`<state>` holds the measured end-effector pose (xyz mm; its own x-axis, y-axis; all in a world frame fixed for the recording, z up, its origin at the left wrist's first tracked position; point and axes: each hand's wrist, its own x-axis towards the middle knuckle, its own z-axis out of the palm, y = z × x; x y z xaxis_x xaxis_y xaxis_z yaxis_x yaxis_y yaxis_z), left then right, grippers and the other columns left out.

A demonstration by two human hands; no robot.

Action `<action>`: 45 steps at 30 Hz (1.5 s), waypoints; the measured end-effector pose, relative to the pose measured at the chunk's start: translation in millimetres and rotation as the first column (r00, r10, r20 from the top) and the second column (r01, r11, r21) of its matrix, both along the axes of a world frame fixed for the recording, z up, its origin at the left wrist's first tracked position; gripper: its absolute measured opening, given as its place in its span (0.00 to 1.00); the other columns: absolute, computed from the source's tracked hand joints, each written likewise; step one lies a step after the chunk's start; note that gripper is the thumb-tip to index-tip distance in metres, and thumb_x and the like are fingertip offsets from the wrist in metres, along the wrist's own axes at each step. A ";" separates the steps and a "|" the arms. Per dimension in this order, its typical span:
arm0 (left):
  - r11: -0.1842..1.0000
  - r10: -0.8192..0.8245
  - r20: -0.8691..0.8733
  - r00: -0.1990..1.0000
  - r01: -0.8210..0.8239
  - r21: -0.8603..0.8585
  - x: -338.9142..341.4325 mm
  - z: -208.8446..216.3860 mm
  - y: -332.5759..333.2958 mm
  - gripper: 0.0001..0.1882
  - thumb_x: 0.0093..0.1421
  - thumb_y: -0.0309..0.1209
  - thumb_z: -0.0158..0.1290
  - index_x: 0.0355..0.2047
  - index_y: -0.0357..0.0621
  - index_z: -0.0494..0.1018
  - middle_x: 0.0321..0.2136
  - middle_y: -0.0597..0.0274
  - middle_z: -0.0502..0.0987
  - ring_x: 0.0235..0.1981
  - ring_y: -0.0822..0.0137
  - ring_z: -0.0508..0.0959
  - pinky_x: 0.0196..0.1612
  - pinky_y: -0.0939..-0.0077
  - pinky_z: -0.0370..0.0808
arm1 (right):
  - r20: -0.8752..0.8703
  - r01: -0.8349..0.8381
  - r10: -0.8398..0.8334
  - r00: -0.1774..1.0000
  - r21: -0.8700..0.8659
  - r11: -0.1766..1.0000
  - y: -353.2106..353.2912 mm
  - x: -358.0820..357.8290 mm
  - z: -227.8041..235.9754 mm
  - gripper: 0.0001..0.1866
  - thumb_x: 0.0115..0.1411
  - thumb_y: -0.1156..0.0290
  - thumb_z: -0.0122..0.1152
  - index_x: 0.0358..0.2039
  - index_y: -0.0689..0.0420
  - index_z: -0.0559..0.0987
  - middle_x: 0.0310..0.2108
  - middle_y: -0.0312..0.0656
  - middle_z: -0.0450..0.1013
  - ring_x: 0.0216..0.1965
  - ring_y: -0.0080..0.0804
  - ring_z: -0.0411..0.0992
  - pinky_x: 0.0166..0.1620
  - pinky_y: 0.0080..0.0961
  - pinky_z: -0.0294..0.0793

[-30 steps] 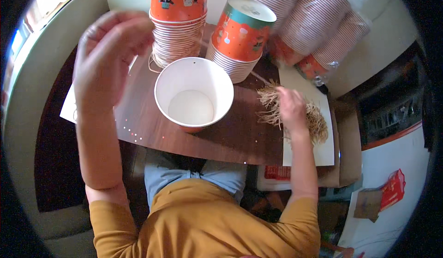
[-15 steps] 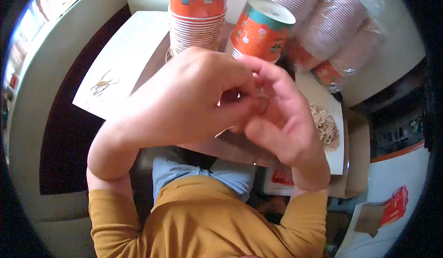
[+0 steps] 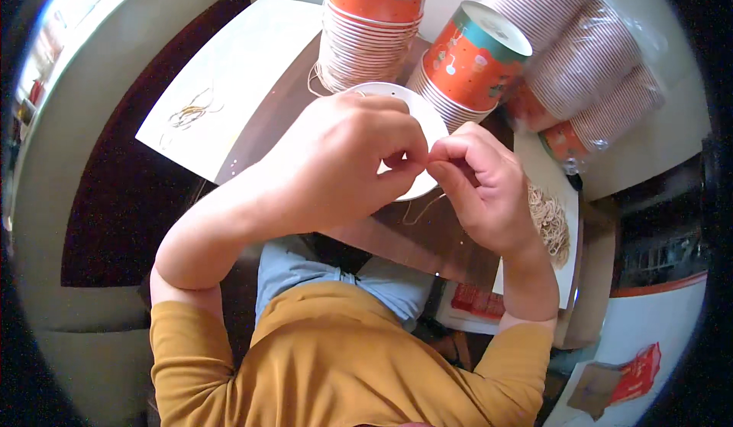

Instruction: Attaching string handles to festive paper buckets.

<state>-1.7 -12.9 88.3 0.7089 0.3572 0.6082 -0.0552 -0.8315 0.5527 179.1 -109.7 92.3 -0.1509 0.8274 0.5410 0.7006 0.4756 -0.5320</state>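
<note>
My left hand (image 3: 351,152) and my right hand (image 3: 485,186) meet fingertip to fingertip over a round white paper bucket (image 3: 433,125), whose pale inside or base shows behind them. Both hands are closed in a pinch. A thin beige string (image 3: 416,217) trails below the right fingers; the bit between the fingertips is mostly hidden. Behind the left hand rises a tall stack of orange and white paper buckets (image 3: 370,49), with a loop of string at its side. To its right stands a shorter upside-down stack (image 3: 477,64) with a green band.
A heap of beige strings (image 3: 548,224) lies on a white board by my right forearm. Several dark strands (image 3: 191,112) lie on a white sheet (image 3: 252,53) at the left. Plastic-wrapped bucket stacks (image 3: 584,60) lean at the back right. The brown table (image 3: 397,244) ends close to my lap.
My hands have drawn slightly apart, from overlapping to meeting at the fingertips, and the white bucket shows behind them. The whole view has shifted, so the stacks appear further right and lower.
</note>
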 end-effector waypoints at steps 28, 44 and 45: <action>0.578 0.235 0.023 0.972 -0.121 -0.807 -36.9 -104.4 13.6 0.18 0.59 0.20 0.45 0.51 0.29 0.69 0.39 0.60 0.77 0.39 0.76 0.76 0.44 0.83 0.72 | 0.299 0.363 -0.349 0.888 0.008 0.932 -7.6 0.2 -28.2 0.03 0.55 0.78 0.58 0.28 0.63 0.74 0.30 0.44 0.67 0.30 0.34 0.70 0.32 0.23 0.71; 0.514 0.314 0.121 0.942 -0.062 -0.856 -25.5 -121.7 -6.6 0.19 0.59 0.20 0.46 0.52 0.32 0.67 0.36 0.65 0.76 0.35 0.80 0.74 0.33 0.88 0.71 | 0.442 0.479 -0.538 0.717 0.248 0.842 -23.1 -16.1 -45.4 0.05 0.55 0.78 0.58 0.32 0.60 0.72 0.29 0.45 0.61 0.27 0.44 0.68 0.29 0.36 0.68; 0.511 0.338 0.097 0.936 -0.096 -0.854 -21.9 -120.0 -8.3 0.19 0.58 0.19 0.45 0.51 0.32 0.68 0.33 0.67 0.76 0.28 0.83 0.71 0.25 0.89 0.68 | 0.392 0.496 -0.539 0.745 0.214 0.842 -24.9 -18.4 -48.8 0.05 0.55 0.78 0.58 0.32 0.60 0.71 0.29 0.45 0.61 0.27 0.44 0.68 0.29 0.36 0.68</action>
<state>-23.6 -21.2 -31.8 0.4237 0.9028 0.0741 -0.1590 -0.0064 0.9873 160.8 -134.7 43.5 0.0569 0.7965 0.6019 0.9950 0.0041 -0.0995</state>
